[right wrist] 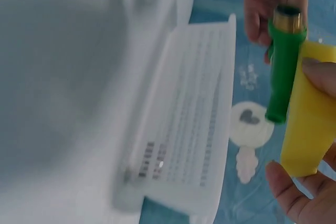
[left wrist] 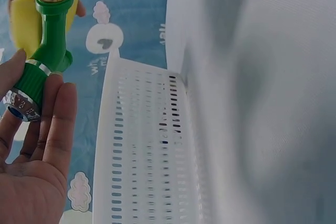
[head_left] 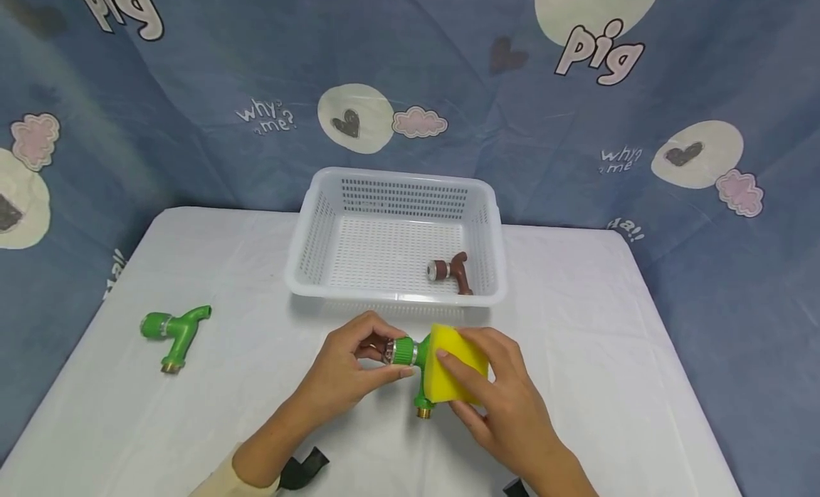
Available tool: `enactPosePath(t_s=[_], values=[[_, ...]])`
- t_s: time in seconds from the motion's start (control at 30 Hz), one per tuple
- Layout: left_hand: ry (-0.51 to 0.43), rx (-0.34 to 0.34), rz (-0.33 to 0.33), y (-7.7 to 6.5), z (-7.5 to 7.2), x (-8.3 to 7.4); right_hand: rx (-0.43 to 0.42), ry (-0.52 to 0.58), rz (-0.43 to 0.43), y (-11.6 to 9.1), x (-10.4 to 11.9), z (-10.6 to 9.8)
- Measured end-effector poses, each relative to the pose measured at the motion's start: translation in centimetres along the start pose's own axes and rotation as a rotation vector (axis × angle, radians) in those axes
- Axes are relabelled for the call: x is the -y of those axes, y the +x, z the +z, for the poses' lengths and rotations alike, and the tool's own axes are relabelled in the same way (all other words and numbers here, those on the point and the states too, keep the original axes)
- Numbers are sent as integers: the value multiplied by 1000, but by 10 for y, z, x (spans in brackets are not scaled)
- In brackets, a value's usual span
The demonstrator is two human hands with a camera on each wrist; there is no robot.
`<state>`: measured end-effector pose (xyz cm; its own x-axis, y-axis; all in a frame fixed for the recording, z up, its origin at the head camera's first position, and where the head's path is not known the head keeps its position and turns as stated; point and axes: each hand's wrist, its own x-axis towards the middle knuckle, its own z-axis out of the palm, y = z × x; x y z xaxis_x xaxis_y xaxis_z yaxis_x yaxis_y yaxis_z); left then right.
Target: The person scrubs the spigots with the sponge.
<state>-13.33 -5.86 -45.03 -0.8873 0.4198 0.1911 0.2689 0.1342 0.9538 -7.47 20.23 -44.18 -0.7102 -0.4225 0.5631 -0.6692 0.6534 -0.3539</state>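
Observation:
My left hand (head_left: 352, 365) pinches a green tap (left wrist: 51, 40) by its ribbed, silver-ended knob, between thumb and fingers. The tap's brass threaded end (head_left: 424, 412) points down toward me in the head view. My right hand (head_left: 506, 390) holds a yellow sponge (head_left: 451, 369) against the tap's spout side, with the sponge hiding part of the green body. In the right wrist view the sponge (right wrist: 312, 114) lies along the tap's green tube (right wrist: 283, 72), thumb on one face and fingers on the other. Both hands are above the white table, in front of the basket.
A white perforated basket (head_left: 397, 296) stands at the back middle, with a brown tap (head_left: 456, 270) in its right front corner. Another green tap (head_left: 176, 333) lies on the white tablecloth (head_left: 243, 269) at the left. A blue printed curtain (head_left: 410, 48) hangs behind the table.

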Motion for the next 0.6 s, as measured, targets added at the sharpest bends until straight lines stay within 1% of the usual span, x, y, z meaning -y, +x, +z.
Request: enactPosePath(t_s=[0.17, 0.27, 0.33, 0.43, 0.5, 0.6], values=[[-2, -7, 12, 1, 0, 1, 17, -33, 100, -6, -11, -7], [-6, -8, 11, 2, 0, 1, -5, -22, 134, -7, -13, -10], [-7, -10, 6, 2, 0, 1, -34, -2, 131, -6, -12, -11], [-7, -13, 6, 3, 0, 2, -66, 46, 91, -2, -6, -10], [-6, -10, 8, 4, 0, 2, -55, 76, 57, 2, -1, -8], [-2, 3, 5, 4, 1, 3, -9, 105, 16, 6, 3, -4]])
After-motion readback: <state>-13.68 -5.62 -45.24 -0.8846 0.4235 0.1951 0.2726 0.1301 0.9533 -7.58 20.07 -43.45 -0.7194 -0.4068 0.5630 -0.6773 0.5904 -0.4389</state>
